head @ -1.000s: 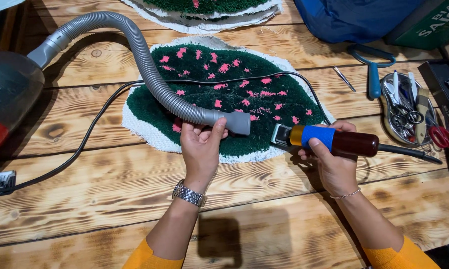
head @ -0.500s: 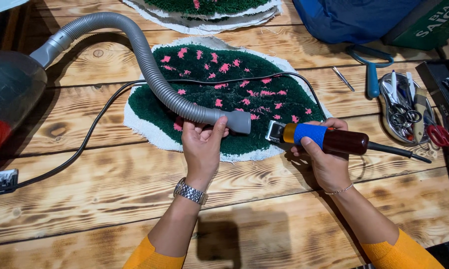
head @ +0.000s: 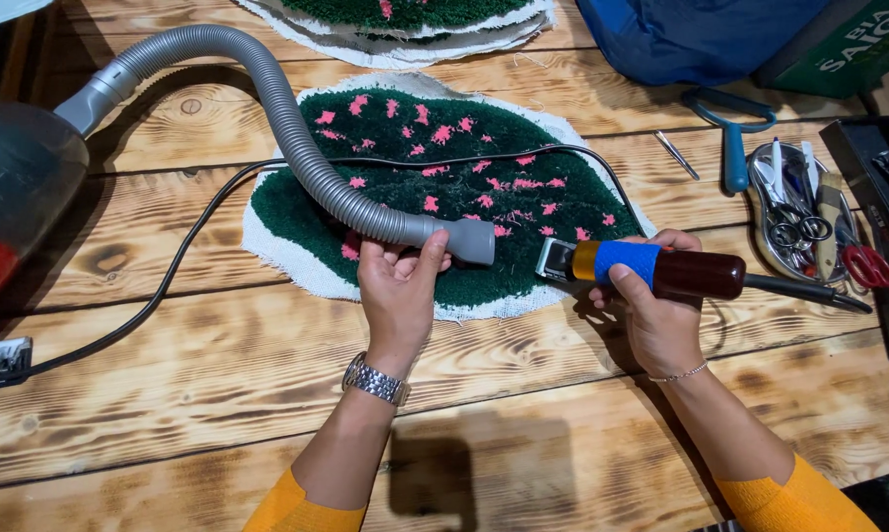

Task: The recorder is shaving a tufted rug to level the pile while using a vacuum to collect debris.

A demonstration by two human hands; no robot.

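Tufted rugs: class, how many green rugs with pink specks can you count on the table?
2. One rug lies under the hose, in front of both hands; a second rug is cut off by the top edge. Others may lie out of view.

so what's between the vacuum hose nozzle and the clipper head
In the head view, only green rug pile with pink flecks shows in the short gap between the vacuum hose nozzle and the clipper head; they don't touch.

The vacuum cleaner [head: 16, 197] is running off the left edge, and the second rug [head: 405, 20] is being cut by the top edge. The hose [head: 297, 138] is hiding part of the green rug [head: 444, 187], while the scissors [head: 863, 266] are lying too crowded in the tray [head: 760, 212] to tell apart.
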